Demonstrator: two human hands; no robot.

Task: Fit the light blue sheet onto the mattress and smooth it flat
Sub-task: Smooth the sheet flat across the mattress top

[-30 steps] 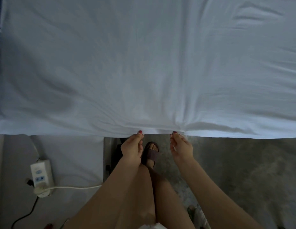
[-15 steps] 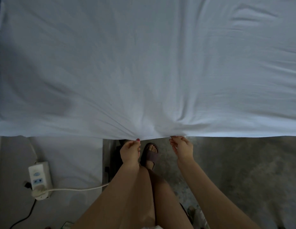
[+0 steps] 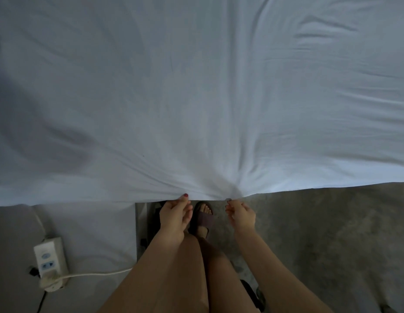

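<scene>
- Spreading across the whole upper part of the view, the light blue cotton sheet (image 3: 196, 98) covers the mattress, its near hem running just above both hands; creases fan out from the stretch of hem between them, and looser wrinkles lie at the upper right.
- Beyond the hem on the right, the grey mottled floor (image 3: 332, 233) lies open; on the left a pale flat surface (image 3: 88, 233) sits below the sheet's edge.
- The left hand (image 3: 174, 216) pinches the hem, thumb on top with a red-painted nail, fingers curled under the cloth.
- The right hand (image 3: 240, 213) grips the hem just beside it, fingers curled round the edge; the two hands are near each other but apart.
- Between the hands, a foot in a dark brown slide sandal (image 3: 202, 219) stands on the floor.
- On the pale surface at lower left lies a white plastic power strip (image 3: 51, 259), with a white cord (image 3: 97, 274) running right from a plug.
</scene>
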